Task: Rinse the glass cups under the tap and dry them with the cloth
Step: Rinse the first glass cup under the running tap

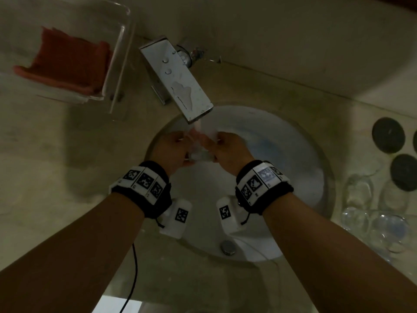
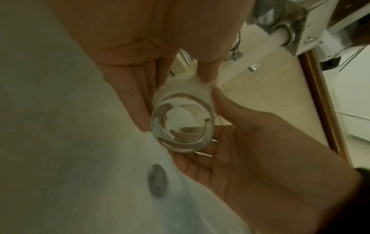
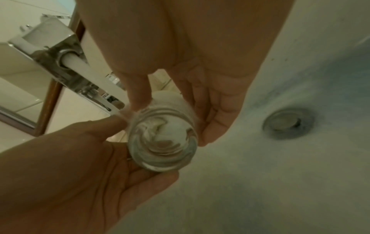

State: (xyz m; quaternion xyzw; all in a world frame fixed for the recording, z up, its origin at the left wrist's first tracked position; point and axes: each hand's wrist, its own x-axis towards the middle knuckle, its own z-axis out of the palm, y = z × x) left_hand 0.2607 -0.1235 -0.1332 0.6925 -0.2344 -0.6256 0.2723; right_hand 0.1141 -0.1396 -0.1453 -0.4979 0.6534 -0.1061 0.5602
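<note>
A clear glass cup (image 1: 199, 153) is held over the sink basin (image 1: 293, 168), under the water stream (image 1: 198, 126) that runs from the flat chrome tap (image 1: 178, 80). My left hand (image 1: 180, 145) grips it from the left and my right hand (image 1: 217, 144) from the right. In the left wrist view the cup (image 2: 181, 125) shows its thick base, with my left fingers (image 2: 136, 102) along its side and the thumb at its far end. The right wrist view shows the cup (image 3: 162, 142) between my right fingers (image 3: 214, 110) and thumb. A red cloth (image 1: 70, 64) lies at the back left.
The cloth sits in a clear tray (image 1: 121, 53) on the counter left of the tap. Several more glass cups (image 1: 372, 213) stand on the counter to the right, with dark round discs (image 1: 388, 137) behind them. The drain plug (image 1: 228, 247) is in the basin's near side.
</note>
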